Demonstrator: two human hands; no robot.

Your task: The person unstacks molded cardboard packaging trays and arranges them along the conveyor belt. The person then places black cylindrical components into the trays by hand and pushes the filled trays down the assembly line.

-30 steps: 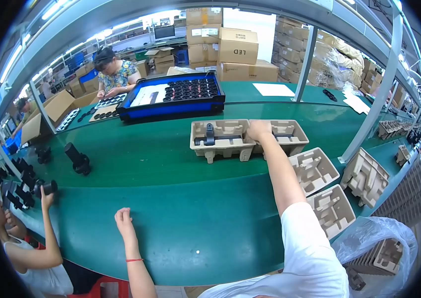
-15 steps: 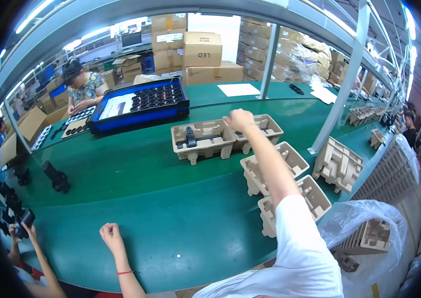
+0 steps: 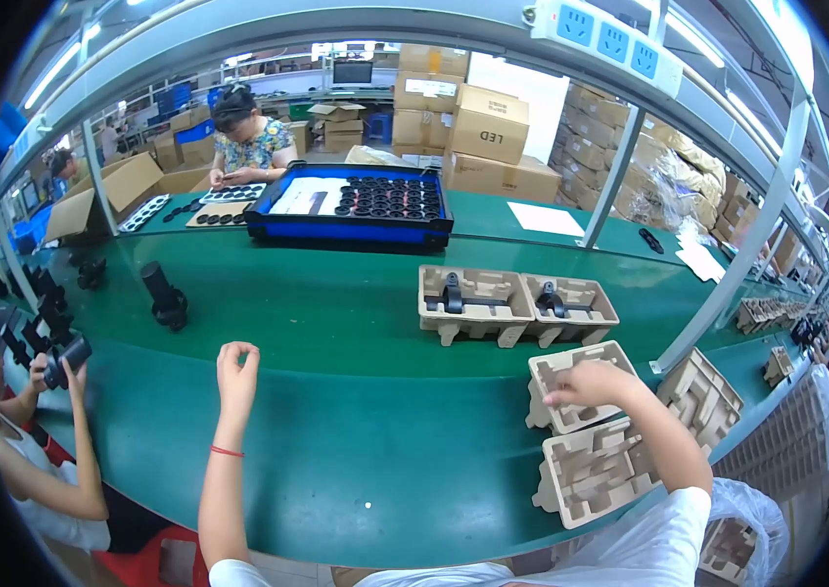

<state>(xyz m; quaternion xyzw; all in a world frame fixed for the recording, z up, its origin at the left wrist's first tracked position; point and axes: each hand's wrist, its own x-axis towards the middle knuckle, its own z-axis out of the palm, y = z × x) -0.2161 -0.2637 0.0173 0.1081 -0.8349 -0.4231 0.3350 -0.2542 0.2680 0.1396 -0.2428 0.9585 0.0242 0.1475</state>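
Note:
My left hand [image 3: 237, 370] is raised above the green bench, its fingers curled to the thumb and nothing visible in them. My right hand [image 3: 591, 383], fingers loosely bent and holding nothing I can see, is over a beige moulded-pulp tray [image 3: 544, 416]; whether it touches the tray is unclear. A second pulp tray [image 3: 571, 484] lies nearer me, partly behind my right forearm. Farther back, two joined pulp trays [image 3: 473, 318] each hold a black part: a ringed black part [image 3: 451, 293] on the left and another ringed black part [image 3: 551, 298] on the right.
One more pulp tray [image 3: 703, 396] leans by the metal post. A black device [image 3: 165, 298] stands left on the bench [image 3: 336, 411]. At the back sits a blue bin [image 3: 356, 233] of black rings, near a co-worker [image 3: 253, 142]. Another person [image 3: 38, 440] at left holds a black device.
My right hand has come back from the far trays to the nearer one. A black part now shows in the right far tray, formerly behind my arm. The view has turned left.

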